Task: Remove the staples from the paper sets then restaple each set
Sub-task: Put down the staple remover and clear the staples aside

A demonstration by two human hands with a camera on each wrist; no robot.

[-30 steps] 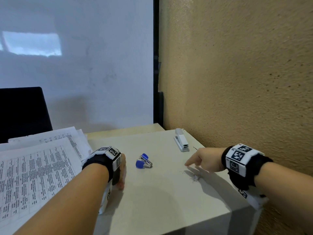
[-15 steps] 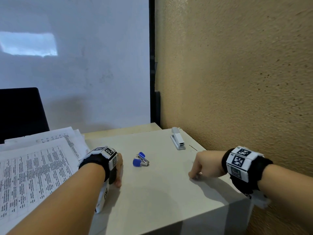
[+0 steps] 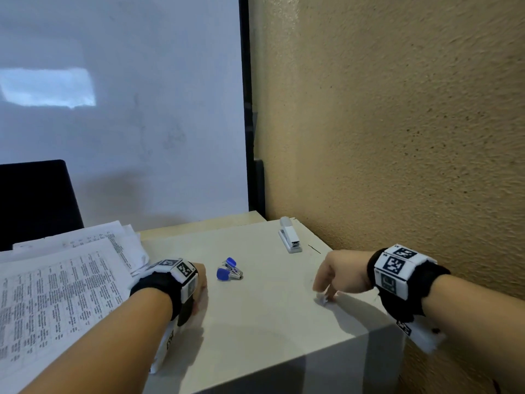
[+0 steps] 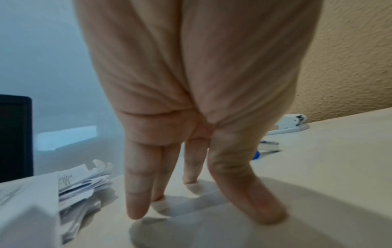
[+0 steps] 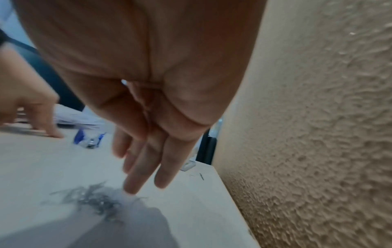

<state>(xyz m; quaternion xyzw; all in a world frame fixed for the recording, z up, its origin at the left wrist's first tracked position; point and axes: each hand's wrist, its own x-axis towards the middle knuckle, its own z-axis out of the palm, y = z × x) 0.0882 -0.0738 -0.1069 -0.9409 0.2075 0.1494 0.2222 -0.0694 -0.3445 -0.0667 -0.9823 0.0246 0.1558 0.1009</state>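
Observation:
My left hand (image 3: 199, 297) rests open on the white table (image 3: 270, 334), straight fingertips (image 4: 135, 213) touching the top beside the stack of printed paper sets (image 3: 56, 282). A blue-handled staple remover (image 3: 229, 270) lies just right of it, untouched. The white stapler (image 3: 289, 237) lies further back near the wall. My right hand (image 3: 325, 292) points its straight fingers (image 5: 131, 188) down onto a small pile of loose staples (image 5: 95, 199) and holds nothing.
A rough tan wall (image 3: 397, 137) runs close along the table's right edge. A whiteboard (image 3: 127, 109) stands behind, and a black chair back (image 3: 34, 200) at the left. The table's front right corner (image 3: 366, 334) is near my right wrist.
My right hand drew back from a pointing pose and lowered its fingers onto the staple pile. The left hand stayed put. The head view shifted slightly.

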